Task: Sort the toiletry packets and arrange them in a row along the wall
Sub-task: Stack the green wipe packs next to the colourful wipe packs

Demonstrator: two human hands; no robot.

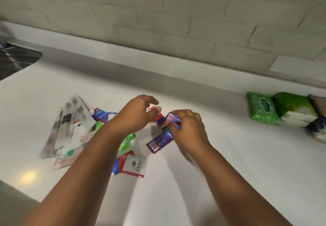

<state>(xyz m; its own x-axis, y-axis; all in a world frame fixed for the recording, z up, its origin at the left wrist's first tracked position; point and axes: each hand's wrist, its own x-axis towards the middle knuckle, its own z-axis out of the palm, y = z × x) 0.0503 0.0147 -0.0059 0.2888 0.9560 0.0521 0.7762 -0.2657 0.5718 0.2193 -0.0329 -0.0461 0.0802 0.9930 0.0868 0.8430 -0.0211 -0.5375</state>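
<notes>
From the head view, my right hand [187, 127] pinches a red-blue packet [173, 120] above the white tabletop [229, 155]; my left hand [139, 113] hovers beside it, grip loosely curled, holding nothing I can see. These sachets look light, floppy, slick (best pinched by an edge). The pile [74, 130] lies left; the brick wall [176, 23] is behind.

Soft even light, warm glare spot on counter [28, 175], motion blur throughout, wide-angle bending at edges
</notes>
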